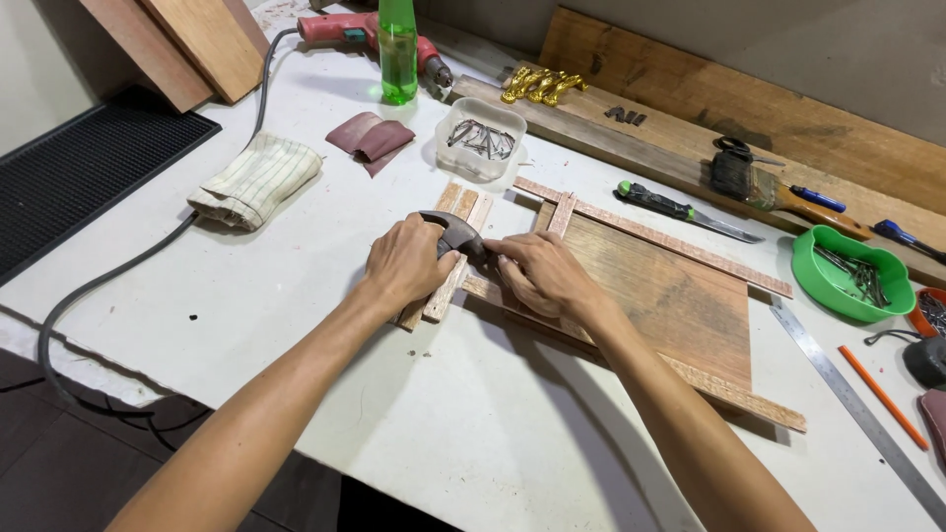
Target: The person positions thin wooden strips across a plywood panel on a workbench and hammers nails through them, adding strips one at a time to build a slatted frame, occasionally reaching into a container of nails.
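My left hand (406,264) grips the dark metal head of a hammer (455,234) over two short wood strips (461,212) lying side by side. My right hand (540,276) rests beside it on the corner of a brown wooden panel (670,296), fingertips pinched at the hammer head as if on something small, which is hidden. Thin pale strips (650,234) edge the panel on several sides.
A clear tub of nails (481,140), folded sandpaper (371,138), a striped cloth (258,179), a green bottle (398,49) and a red drill (355,30) stand behind. A knife (680,211), brush (769,187), green nail bowl (853,276), steel ruler (857,406) and orange pencil (883,396) lie right.
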